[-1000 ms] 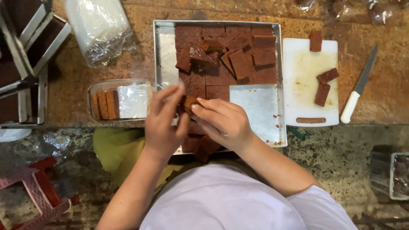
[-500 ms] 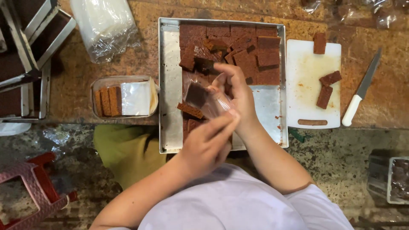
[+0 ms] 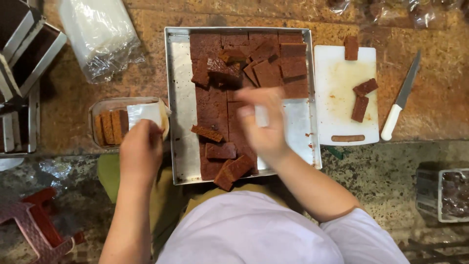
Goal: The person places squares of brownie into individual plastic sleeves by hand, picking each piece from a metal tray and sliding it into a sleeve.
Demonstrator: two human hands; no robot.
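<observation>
At the plastic container [image 3: 128, 122], a wrapped piece is set down by the left hand [image 3: 140, 151]; the right hand [image 3: 263, 124], blurred, its grip unreadable, hovers over the tray [image 3: 178, 98]; another slice is called for.

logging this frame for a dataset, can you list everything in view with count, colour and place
baking tray: one, silver, centre
cake slices: many, brown, in the tray
plastic container: one, clear, left of tray, holds a few slices
cutting board: one, white, right of tray, bears four slices
knife: one, white handle, right of board
plastic bag stack: one, clear, top left
stool: one, red, bottom left
left hand: at the container
right hand: blurred, over the tray
</observation>
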